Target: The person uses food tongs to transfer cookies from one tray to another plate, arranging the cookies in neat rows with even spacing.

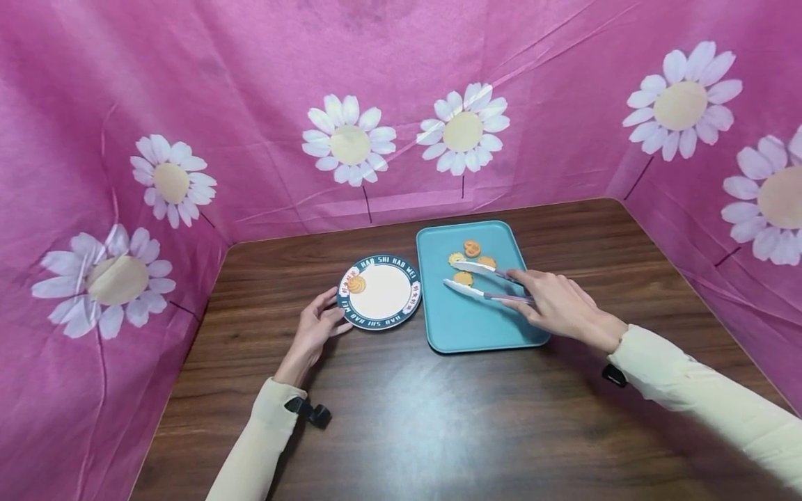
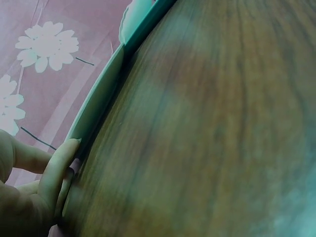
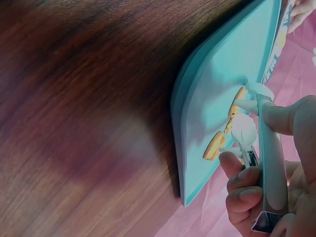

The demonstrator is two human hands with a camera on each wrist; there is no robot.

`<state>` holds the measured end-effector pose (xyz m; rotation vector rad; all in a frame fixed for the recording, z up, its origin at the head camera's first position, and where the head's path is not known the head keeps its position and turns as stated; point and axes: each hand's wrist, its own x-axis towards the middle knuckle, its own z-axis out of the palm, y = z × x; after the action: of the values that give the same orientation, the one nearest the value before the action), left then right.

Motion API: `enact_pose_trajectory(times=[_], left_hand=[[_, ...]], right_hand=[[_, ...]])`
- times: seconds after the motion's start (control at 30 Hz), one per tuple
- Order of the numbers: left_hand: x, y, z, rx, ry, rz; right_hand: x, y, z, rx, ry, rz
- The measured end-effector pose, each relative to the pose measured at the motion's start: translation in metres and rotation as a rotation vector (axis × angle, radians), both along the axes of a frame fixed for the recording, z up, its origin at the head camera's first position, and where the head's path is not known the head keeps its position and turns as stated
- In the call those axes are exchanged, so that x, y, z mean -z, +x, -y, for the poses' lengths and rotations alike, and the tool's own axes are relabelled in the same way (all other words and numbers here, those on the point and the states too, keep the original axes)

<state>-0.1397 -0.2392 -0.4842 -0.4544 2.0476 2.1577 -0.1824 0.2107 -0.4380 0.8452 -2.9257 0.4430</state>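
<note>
My left hand (image 1: 318, 325) is at the left side of a round white plate (image 1: 383, 292) with a dark lettered rim, fingers spread and touching its edge. A swirled cookie (image 1: 356, 284) lies on the plate's left part. Over a teal tray (image 1: 482, 334), my right hand (image 1: 557, 303) grips metal tongs (image 1: 495, 297) with pale tips. Their jaws stand apart, one tip on each side of a round yellow cookie (image 1: 464, 279). Close behind are a pretzel-shaped cookie (image 1: 472, 248), a scalloped one (image 1: 456, 259) and another cookie (image 1: 487, 261), partly overlapped by the tongs.
The plate and tray sit side by side, edges close together, on a brown wooden table (image 1: 407, 417). A pink cloth (image 1: 263, 90) printed with white daisies rises behind and along both sides of it. Black wrist mounts are on both sleeves.
</note>
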Motion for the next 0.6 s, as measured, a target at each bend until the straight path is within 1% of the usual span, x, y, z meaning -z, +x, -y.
enact_pose_trajectory(times=[0.6], left_hand=[[-0.0006, -0.0007, -0.0003, 0.002, 0.002, 0.003]], right_hand=[[0.0009, 0.0049, -0.0105, 0.005, -0.001, -0.03]])
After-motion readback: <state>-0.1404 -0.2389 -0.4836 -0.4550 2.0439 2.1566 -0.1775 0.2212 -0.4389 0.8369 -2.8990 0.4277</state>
